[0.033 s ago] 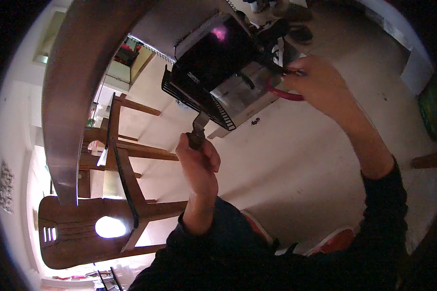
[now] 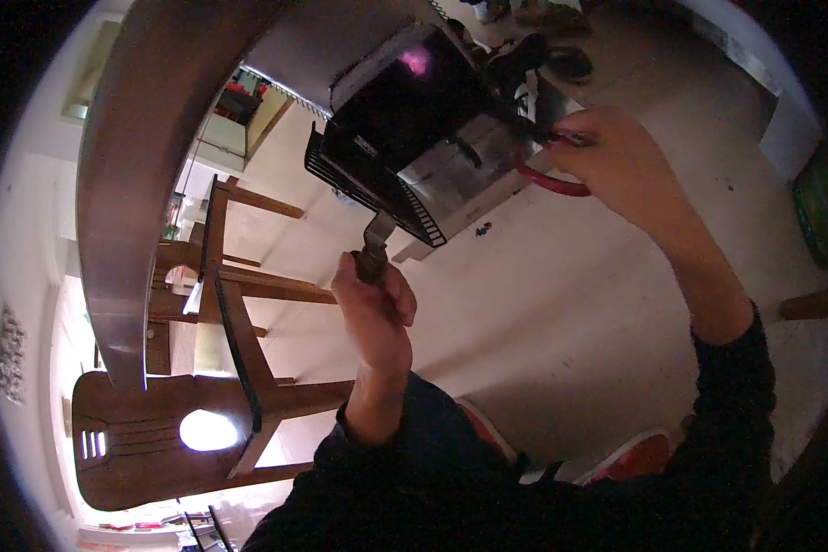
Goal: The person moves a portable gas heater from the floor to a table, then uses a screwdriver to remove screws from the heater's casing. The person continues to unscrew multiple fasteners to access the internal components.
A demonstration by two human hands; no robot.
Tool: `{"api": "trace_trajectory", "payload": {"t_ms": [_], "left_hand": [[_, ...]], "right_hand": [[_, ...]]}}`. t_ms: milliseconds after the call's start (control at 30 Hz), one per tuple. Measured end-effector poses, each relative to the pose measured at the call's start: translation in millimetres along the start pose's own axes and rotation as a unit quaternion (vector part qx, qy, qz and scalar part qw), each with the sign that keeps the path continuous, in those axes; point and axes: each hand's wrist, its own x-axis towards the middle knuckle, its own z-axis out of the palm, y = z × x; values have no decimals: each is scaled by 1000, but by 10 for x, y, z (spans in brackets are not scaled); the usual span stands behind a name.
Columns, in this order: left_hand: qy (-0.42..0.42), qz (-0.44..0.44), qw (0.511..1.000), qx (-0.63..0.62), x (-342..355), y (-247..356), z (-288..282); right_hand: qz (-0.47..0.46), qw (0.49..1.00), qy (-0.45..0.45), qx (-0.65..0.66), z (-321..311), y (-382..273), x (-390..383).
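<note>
My left hand (image 2: 377, 317) is closed around the dark handle of a small tool with a flat, bent metal end (image 2: 378, 227). That metal end meets the edge of a black wire rack (image 2: 418, 212). The rack sits tilted against a dark, glossy box-shaped appliance (image 2: 405, 97) with a silver panel and a black handle (image 2: 465, 150). My right hand (image 2: 612, 156) is closed at the right of the silver panel. From its fingers sticks out a curved red piece (image 2: 552, 182), with something dark above it; the fingers hide what kind of thing it is.
A wooden table edge (image 2: 124, 184) looms at the upper left. Below it stand wooden chairs (image 2: 166, 451) with legs reaching toward the middle. Several dark shoes (image 2: 524, 57) lie behind the appliance. A green object (image 2: 808, 207) is at the far right.
My right hand has shifted slightly to the right, and the red piece has moved with it. My left hand and the tool stay almost in the same place.
</note>
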Motion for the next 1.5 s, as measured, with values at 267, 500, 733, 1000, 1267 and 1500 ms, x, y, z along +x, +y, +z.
{"api": "trace_trajectory", "payload": {"t_ms": [267, 500, 733, 1000, 1267, 1500], "left_hand": [[-36, -22, 999, -10, 17, -13, 67], [6, -4, 1000, 19, 6, 13, 19], [-26, -17, 1000, -3, 17, 5, 67], [-6, -22, 1000, 1, 8, 23, 44], [-23, -12, 1000, 3, 7, 17, 73], [-19, -10, 1000, -5, 2, 11, 77]], "right_hand": [[62, 994, 79, -47, 476, -10, 404], [19, 999, 38, -4, 227, 74, 125], [24, 1000, -4, 10, 514, 127, 473], [33, 984, 77, 156, 102, 397, 56], [51, 953, -28, 296, -261, 334, -151], [125, 932, 15, 341, -414, 226, -261]]}}
